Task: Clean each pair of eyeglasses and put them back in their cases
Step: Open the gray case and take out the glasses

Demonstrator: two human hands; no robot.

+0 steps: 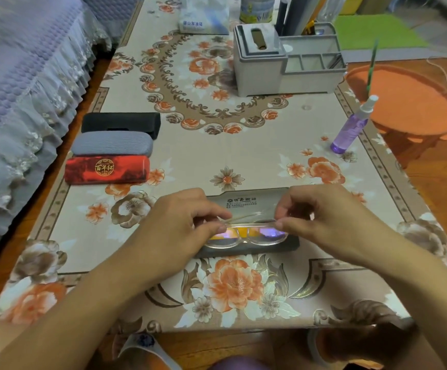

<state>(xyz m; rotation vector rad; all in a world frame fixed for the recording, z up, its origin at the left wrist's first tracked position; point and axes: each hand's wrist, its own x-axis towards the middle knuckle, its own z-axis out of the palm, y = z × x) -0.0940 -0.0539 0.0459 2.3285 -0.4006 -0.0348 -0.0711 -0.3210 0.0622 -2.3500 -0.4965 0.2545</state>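
both hands [179, 222] [321, 217] pinch clear glasses [246, 235] over open case [249, 202].

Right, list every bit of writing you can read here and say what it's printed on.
"百年红" in a gold round seal on the red case.
"优费眼镜", roughly, inside the lid of the open case; the smaller lines under it are too blurred.
Blue characters on the white bag: too blurred.
Label on the bottle: unreadable.

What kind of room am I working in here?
Most likely a home living room: a low table with a floral tablecloth, a sofa under a quilted lace-trimmed cover, and a tissue-box desk organizer.
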